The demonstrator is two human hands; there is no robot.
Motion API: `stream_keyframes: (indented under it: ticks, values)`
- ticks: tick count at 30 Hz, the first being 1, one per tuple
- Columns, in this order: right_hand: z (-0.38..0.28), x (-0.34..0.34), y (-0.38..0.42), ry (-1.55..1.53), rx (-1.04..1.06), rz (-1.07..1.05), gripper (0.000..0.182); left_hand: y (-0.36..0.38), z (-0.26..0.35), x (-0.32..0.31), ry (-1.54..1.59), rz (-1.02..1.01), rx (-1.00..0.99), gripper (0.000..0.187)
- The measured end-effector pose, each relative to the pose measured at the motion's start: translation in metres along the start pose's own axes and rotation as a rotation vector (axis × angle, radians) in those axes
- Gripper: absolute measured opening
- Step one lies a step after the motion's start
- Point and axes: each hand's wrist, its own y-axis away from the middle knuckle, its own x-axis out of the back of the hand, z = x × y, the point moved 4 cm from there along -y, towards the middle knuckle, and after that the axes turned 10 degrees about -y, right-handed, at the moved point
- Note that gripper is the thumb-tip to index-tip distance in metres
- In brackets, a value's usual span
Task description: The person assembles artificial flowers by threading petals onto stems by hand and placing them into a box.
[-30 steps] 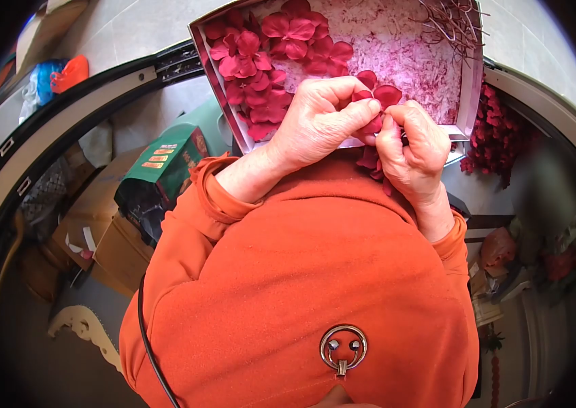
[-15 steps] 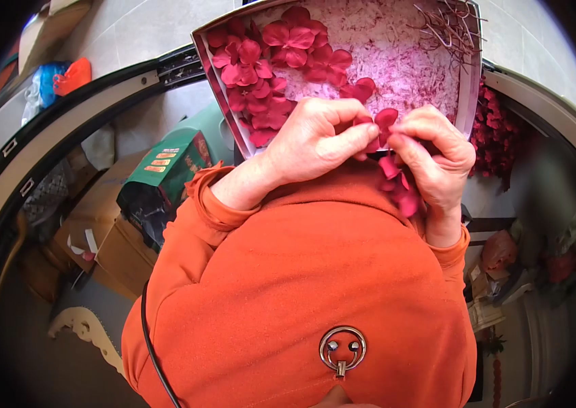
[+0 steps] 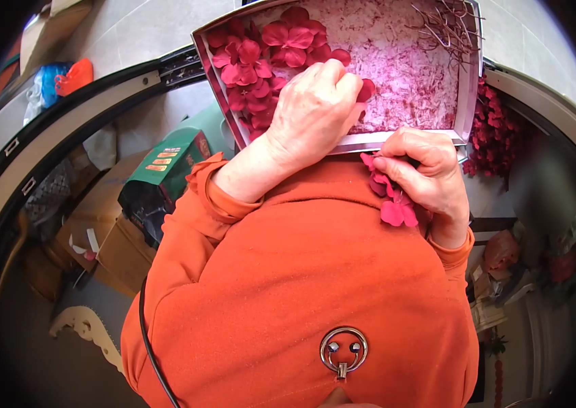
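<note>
My left hand (image 3: 318,102) is over a shallow white-rimmed box (image 3: 359,143), its fingers curled closed and turned downward. What it holds, if anything, is hidden; red petals (image 3: 366,90) show beside its fingertips. Nearer my body, by the box's front rim, my right hand (image 3: 431,166) pinches a sprig of artificial flowers (image 3: 397,207), dark pink-red, hanging down against the orange top. Loose red fabric flowers (image 3: 243,64) pile up along the box's left side. In its far right corner lie several thin bare stems (image 3: 448,30).
A bunch of red artificial flowers (image 3: 495,132) hangs right of the box. To the left are a green bag (image 3: 165,163) and a cardboard box (image 3: 121,245). A dark curved frame (image 3: 97,88) runs behind, with blue and red plastic (image 3: 73,76) beyond it.
My left hand has moved from beside my right hand, forward and left over the box. My right hand has lowered slightly with the sprig, which now shows more fully.
</note>
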Motion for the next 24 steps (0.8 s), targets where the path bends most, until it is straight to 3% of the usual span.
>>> stream_keyframes:
  ticks: [6, 9, 13, 16, 18, 20, 22, 24]
  values:
    - [0.006, -0.002, -0.001, 0.007, -0.047, 0.186, 0.004, -0.001, -0.009, 0.002, 0.224, 0.053, 0.038, 0.013]
    - [0.005, 0.001, -0.004, 0.009, -0.007, 0.255, 0.008, 0.002, -0.017, -0.001, 0.765, -0.096, 0.352, 0.013]
    - [-0.001, -0.004, -0.006, 0.147, 0.197, 0.288, 0.013, 0.003, -0.016, 0.003, 0.728, -0.110, 0.422, 0.013]
    - [-0.003, -0.018, -0.006, 0.068, 0.111, 0.337, 0.014, 0.004, -0.012, 0.002, 0.810, -0.096, 0.489, 0.012]
    - [0.000, -0.019, -0.009, 0.168, 0.164, 0.338, 0.015, 0.008, -0.006, -0.005, 0.995, -0.203, 0.557, 0.011]
    - [0.001, -0.017, -0.009, 0.334, 0.332, 0.406, 0.015, 0.007, -0.007, -0.005, 1.011, -0.222, 0.547, 0.014]
    - [-0.003, -0.013, -0.009, 0.335, 0.345, 0.435, 0.014, 0.004, -0.010, 0.001, 0.999, -0.222, 0.504, 0.016]
    - [-0.005, -0.008, -0.009, 0.210, 0.219, 0.385, 0.012, 0.002, -0.011, -0.001, 1.013, -0.231, 0.516, 0.020]
